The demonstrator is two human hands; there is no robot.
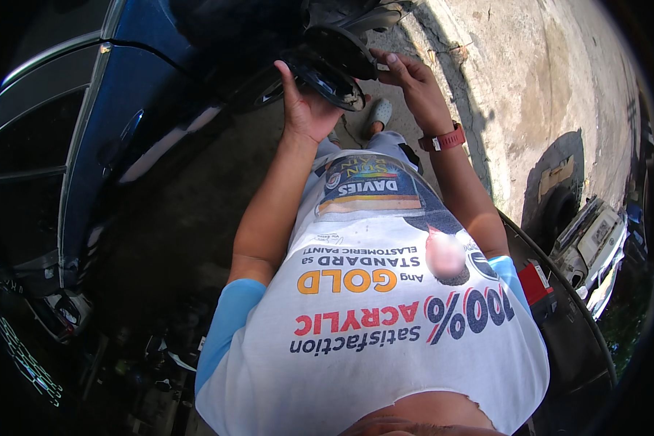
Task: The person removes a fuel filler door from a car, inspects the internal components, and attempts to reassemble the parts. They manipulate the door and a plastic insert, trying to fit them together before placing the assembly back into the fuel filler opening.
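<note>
At the side of a dark blue car (152, 80), both hands are on black oval car parts that look like pieces of a side mirror. My left hand (309, 110) cups a glossy black oval part (332, 83) from below, thumb raised along its side and the other fingers hidden underneath. A pale, rough patch shows at that part's near end. Just beyond it, a darker oval piece (341, 51) stands tilted. My right hand (411, 78) pinches the right edge of this piece between thumb and fingers. Shadow hides how the two parts join.
Sunlit concrete (530, 58) stretches to the right, with a tyre (559, 209) and a white car body part (592, 236) on it. A red box-like thing (535, 283) is close behind my right arm. My shoe (381, 110) shows below the parts.
</note>
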